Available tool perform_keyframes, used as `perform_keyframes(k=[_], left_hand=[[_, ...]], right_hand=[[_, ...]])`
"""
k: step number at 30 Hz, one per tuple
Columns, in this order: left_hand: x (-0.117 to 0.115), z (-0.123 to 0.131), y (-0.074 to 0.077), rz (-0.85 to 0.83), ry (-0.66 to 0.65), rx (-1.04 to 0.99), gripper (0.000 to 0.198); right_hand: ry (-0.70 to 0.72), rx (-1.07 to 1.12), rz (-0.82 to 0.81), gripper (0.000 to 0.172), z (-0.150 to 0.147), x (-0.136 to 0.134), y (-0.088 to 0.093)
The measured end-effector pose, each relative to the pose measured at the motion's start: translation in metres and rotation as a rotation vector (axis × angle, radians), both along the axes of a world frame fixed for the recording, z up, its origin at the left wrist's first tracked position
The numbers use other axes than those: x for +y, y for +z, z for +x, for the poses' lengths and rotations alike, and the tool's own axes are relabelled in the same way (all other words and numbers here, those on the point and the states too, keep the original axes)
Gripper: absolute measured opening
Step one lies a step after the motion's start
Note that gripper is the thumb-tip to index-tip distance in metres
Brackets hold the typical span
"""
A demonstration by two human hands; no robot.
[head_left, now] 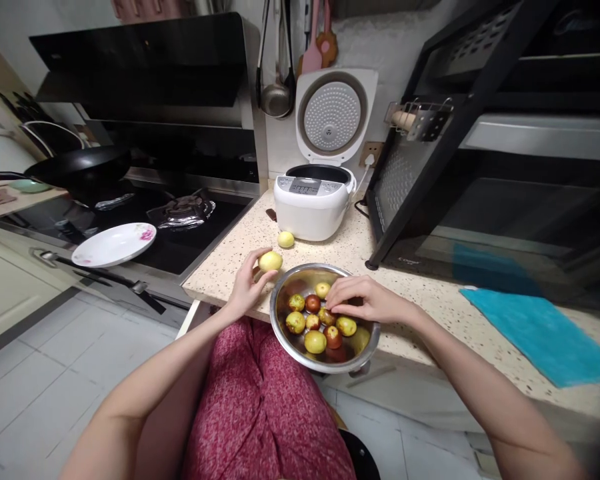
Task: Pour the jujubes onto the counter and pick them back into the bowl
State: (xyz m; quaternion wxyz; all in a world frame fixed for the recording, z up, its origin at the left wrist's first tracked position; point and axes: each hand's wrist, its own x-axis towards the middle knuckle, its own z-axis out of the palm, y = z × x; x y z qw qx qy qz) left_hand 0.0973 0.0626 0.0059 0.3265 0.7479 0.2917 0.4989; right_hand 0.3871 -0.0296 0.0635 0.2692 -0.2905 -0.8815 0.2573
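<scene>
My left hand [249, 283] pinches a yellow-green jujube [271, 261] between thumb and fingers, just above the counter and left of the bowl. A second yellow-green jujube [286, 239] lies on the counter in front of the rice cooker. The steel bowl [276, 317] sits at the counter's front edge and holds several jujubes, some yellow-green, some red-brown. My right hand [356, 299] reaches over the bowl's right rim, its fingers closed at a mottled brown jujube [326, 317]. That hand partly covers the fruit under it.
Behind the bowl stands a white rice cooker [310, 217] with its lid up. A flowered plate [115, 245] rests by the stove's front edge, and a black wok [87, 167] is on the left burner. To the right are a black rack [397, 183] and a blue cloth [540, 333].
</scene>
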Motion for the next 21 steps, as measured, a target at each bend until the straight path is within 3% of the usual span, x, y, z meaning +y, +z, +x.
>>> perform_keyframes(k=[4,11,16,21], left_hand=[[-0.017,-0.001,0.013,0.079,-0.059,-0.048,0.046],[-0.048,0.001,0.030,0.249,-0.269,0.144,0.052],[-0.054,0.002,0.039,0.176,-0.355,0.223,0.052],[-0.054,0.002,0.040,0.111,-0.349,0.260,0.051]], right_hand=[[0.001,-0.007,0.008,0.017,0.000,0.000,0.000],[-0.008,-0.029,0.011,0.018,-0.001,0.000,0.001],[-0.010,-0.038,0.021,0.019,-0.001,0.000,0.000],[-0.007,-0.037,0.020,0.020,-0.001,0.001,-0.001]])
